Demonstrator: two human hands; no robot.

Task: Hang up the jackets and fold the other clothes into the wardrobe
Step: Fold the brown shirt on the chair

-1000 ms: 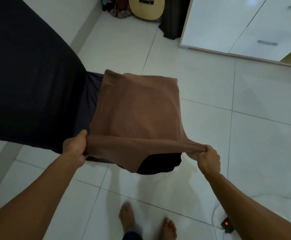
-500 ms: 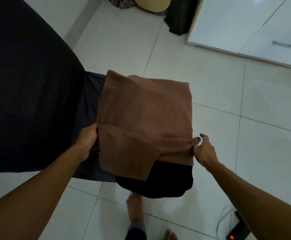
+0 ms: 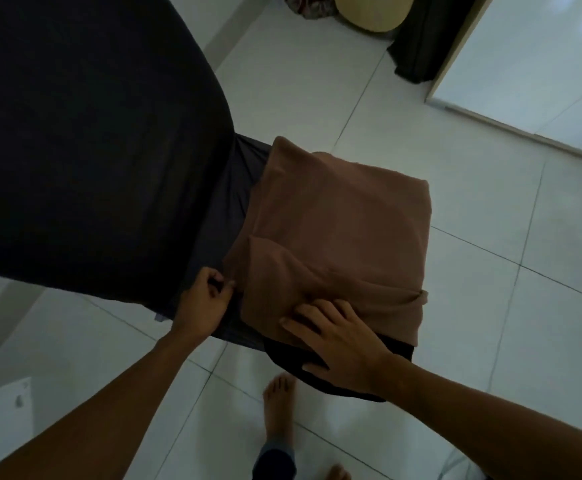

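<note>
Brown garment (image 3: pixel 345 230) sits at the corner of the bed (image 3: pixel 92 140), on top of a dark cloth (image 3: pixel 317 365) that hangs over the edge. It's folded into a rough rectangle w/ the near flap laid over. I've got my right hand (image 3: pixel 341 344) flat on the near edge, fingers spread, pressing the fold down, not gripping. My left hand (image 3: pixel 204 303) is at the left edge, fingers curled; looks like it's pinching the fabric there, but I can't tell for sure.

Progress, as I judge it: this piece is nearly folded, maybe one more tidy-up. Not yet in the wardrobe (image 3: pixel 542 53), which stands well apart across the floor (image 3: pixel 490 306). Dark cloth underneath seems unfolded. No jackets or hangers in view, so can't say abt that part.
</note>
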